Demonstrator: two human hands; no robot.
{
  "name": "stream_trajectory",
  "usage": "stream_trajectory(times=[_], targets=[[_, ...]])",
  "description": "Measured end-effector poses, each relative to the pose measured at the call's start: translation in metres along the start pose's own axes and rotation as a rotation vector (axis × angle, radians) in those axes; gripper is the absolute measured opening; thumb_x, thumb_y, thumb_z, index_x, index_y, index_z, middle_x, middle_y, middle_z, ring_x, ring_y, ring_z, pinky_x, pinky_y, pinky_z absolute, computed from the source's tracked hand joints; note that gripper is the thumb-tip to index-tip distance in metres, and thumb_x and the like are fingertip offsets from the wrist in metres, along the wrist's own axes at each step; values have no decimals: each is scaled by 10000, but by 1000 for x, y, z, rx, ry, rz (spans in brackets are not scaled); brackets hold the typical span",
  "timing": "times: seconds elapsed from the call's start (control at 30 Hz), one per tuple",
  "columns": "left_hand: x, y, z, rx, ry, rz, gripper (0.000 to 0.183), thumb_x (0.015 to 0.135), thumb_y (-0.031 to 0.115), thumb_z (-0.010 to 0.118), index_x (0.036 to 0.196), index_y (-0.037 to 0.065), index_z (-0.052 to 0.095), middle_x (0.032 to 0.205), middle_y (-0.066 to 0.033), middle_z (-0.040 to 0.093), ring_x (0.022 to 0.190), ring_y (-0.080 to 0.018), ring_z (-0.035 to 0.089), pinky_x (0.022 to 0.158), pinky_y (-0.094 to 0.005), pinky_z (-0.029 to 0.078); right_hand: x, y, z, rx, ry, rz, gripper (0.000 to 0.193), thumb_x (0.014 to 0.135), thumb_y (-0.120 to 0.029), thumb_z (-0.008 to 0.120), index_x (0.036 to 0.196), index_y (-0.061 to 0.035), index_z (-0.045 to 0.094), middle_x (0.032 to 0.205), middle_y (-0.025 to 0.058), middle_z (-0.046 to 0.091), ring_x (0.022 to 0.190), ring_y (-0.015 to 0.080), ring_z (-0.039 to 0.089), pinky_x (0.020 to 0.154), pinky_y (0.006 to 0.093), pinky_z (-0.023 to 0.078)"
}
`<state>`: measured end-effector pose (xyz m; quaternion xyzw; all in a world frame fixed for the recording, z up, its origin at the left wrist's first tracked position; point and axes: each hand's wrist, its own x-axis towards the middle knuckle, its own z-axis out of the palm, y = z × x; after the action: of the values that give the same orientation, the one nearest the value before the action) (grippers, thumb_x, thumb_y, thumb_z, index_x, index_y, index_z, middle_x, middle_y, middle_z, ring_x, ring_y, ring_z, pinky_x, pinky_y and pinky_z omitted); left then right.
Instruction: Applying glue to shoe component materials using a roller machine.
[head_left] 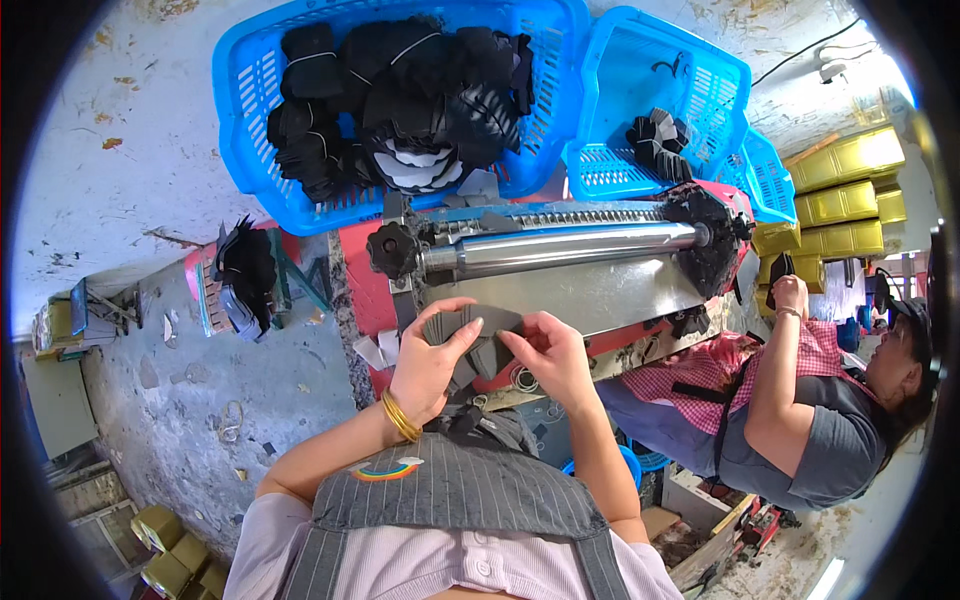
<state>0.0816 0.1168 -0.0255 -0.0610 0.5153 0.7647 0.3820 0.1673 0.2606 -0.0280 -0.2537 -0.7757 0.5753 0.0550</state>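
My left hand (428, 362) is closed around a fanned stack of flat dark-grey cut pieces (487, 358), with its thumb lying across them. My right hand (552, 358) pinches the right edge of these pieces between thumb and fingers. Both hands are just in front of the metal plate (600, 293) of a roller machine. Behind the plate runs a shiny steel roller (580, 247), with a black knob (391, 250) at its left end. A few loose grey pieces (481, 187) lie at the machine's back edge.
Behind the machine stand a blue basket (232, 130) of banded black bundles and a second blue basket (598, 90) with one bundle (658, 145). Black pieces (246, 280) sit on a low stand at left. A co-worker (800, 420) is close at right, near gold boxes (845, 200).
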Motion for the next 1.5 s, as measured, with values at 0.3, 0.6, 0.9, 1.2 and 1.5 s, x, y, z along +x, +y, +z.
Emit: stream_trajectory(times=[0.3, 0.6, 0.9, 1.2, 1.5], targets=[[-4, 3, -4, 12, -34, -18, 261, 821, 5, 596, 1076, 45, 556, 912, -44, 598, 803, -120, 595, 681, -268, 522, 21, 17, 7, -362, 348, -40, 120, 832, -95, 574, 804, 21, 584, 675, 144, 611, 600, 241, 614, 557, 309, 466], [0, -1, 3, -61, 10, 23, 214, 812, -5, 609, 1017, 44, 577, 922, -39, 593, 799, -108, 588, 679, -250, 510, -6, -1, 7, -75, 106, -72, 118, 817, -61, 615, 880, 38, 611, 657, 53, 603, 576, 55, 526, 517, 206, 426], [-9, 7, 5, 42, -14, 9, 191, 812, 5, 619, 995, 46, 582, 902, -13, 578, 801, -72, 547, 708, -204, 467, 37, 34, 0, -104, 397, 69, 104, 831, -78, 586, 833, 26, 594, 610, 76, 599, 506, 78, 541, 450, 215, 418], [-7, 17, 3, -96, -68, -64, 219, 818, -9, 601, 1022, 55, 556, 925, -29, 586, 825, -90, 560, 719, -225, 480, 14, 17, -7, 286, 157, 351, 141, 849, -111, 582, 861, 30, 583, 668, 43, 592, 506, 80, 541, 443, 205, 438], [-7, 11, 1, -117, -79, -87, 230, 848, -1, 550, 1074, 41, 541, 939, -42, 590, 845, -105, 574, 722, -244, 495, -3, 12, 7, 123, -6, -5, 189, 799, -125, 658, 882, 34, 597, 695, 28, 603, 530, 42, 495, 456, 218, 394]])
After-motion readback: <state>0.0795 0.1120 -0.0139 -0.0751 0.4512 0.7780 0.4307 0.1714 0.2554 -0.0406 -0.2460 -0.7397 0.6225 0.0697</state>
